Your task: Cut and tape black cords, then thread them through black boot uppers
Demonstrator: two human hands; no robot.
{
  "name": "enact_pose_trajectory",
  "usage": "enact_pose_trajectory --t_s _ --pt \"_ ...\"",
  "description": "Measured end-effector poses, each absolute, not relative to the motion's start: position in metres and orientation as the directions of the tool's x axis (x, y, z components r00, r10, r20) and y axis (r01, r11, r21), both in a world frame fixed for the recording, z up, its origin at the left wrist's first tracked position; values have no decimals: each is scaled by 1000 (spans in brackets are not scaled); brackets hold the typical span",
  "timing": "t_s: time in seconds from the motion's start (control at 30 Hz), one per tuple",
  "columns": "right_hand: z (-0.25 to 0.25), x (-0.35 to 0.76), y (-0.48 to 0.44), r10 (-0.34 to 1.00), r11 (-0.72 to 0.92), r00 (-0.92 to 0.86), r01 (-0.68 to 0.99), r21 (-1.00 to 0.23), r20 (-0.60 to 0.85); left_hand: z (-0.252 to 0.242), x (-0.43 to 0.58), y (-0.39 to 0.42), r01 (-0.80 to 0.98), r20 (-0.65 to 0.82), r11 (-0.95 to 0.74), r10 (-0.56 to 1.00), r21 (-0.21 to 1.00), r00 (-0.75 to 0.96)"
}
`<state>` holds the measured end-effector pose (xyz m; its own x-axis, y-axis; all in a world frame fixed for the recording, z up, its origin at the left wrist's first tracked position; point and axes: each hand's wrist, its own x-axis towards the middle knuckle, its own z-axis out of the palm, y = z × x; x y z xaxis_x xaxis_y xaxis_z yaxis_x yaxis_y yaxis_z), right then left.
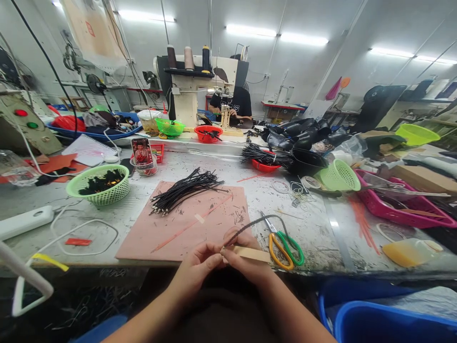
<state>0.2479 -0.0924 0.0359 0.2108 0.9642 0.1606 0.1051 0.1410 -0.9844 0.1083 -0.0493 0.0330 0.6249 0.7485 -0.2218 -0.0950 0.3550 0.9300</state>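
Observation:
My left hand (198, 267) and my right hand (246, 259) meet at the table's front edge, both pinched closed. Between them they hold the end of a thin black cord (250, 225) that curves away to the right. A strip of tan tape (252, 254) lies under my right fingers, against the cord's end. Just behind my hands lies a pink mat (171, 228) with a bundle of black cords (185, 189) on it. Scissors (283, 243) with green and yellow handles rest right of my right hand.
A green basket (102, 185) sits at left, with a white power strip (24, 221) nearer the edge. A pink tray (403, 205), a green strainer (339, 175) and red bowls stand at right and behind. A person sits at a sewing machine (193, 85) across the table. Blue bins (385, 319) are below right.

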Motion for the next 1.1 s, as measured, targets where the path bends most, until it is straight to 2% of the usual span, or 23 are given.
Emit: enact_pose_trajectory --t_s 0.1,0.27,0.37,0.47,0.57,0.63,0.7,0.8,0.9,1.1 --pt "32 247 -92 960 138 226 130 -982 165 33 107 -48 -58 -209 312 752 948 626" --pt "26 253 -92 963 226 121 125 -966 240 34 111 -51 -136 -262 418 758 898 598" --pt "29 259 -92 966 234 36 313 -921 257 32 113 -51 -87 -274 386 779 918 563" --pt "34 269 -86 959 283 -122 517 -808 257 29 111 -48 -7 -264 327 774 945 576" --pt "32 293 -71 976 210 -196 758 -618 92 28 107 -42 6 -299 358 772 934 560" --pt "28 318 -57 993 94 -114 859 -504 -10 28 105 -37 -25 -350 421 784 907 513" --pt "24 346 -43 998 -23 -5 898 -440 -61 26 104 -34 -53 -417 498 775 865 476" --pt "17 387 -27 973 -223 192 921 -320 -124 23 106 -32 -82 -477 567 755 820 449" --pt "9 416 -17 918 -384 354 906 -177 -179 20 110 -32 -90 -479 564 764 821 432" --pt "4 435 -18 866 -466 464 884 35 -185 19 110 -31 -75 -458 535 781 841 424"
